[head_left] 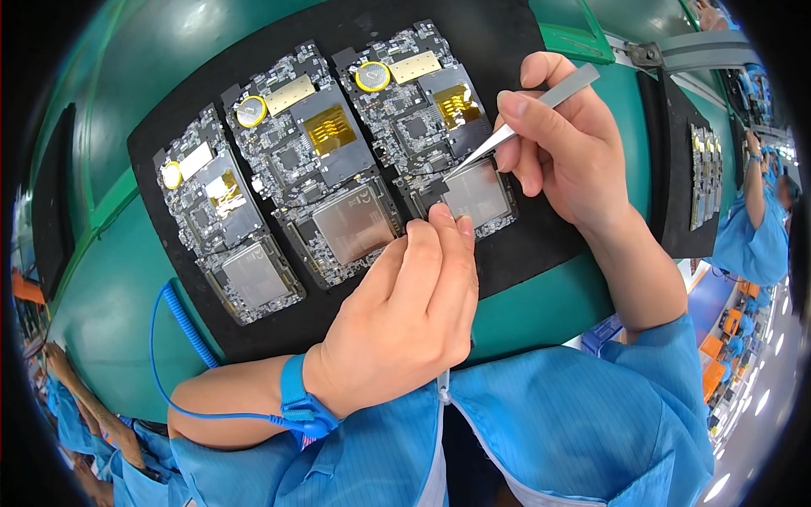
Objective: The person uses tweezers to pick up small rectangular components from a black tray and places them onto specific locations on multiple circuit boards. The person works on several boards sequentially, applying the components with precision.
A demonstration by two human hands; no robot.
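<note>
Three populated circuit boards lie side by side: a left board, a middle board and a right board. Each carries a round coin cell with a yellow rim, amber tape and a silver metal shield. My right hand grips metal tweezers, whose points reach down to the right board just above its shield. Against that board's lower left part, beside a small black piece, rest the closed fingertips of my left hand. Whatever they pinch is hidden.
A black mat under the boards covers part of the green bench. From my left wrist strap runs a coiled blue cord. Farther right, more boards lie on another dark mat. People in blue work at both sides.
</note>
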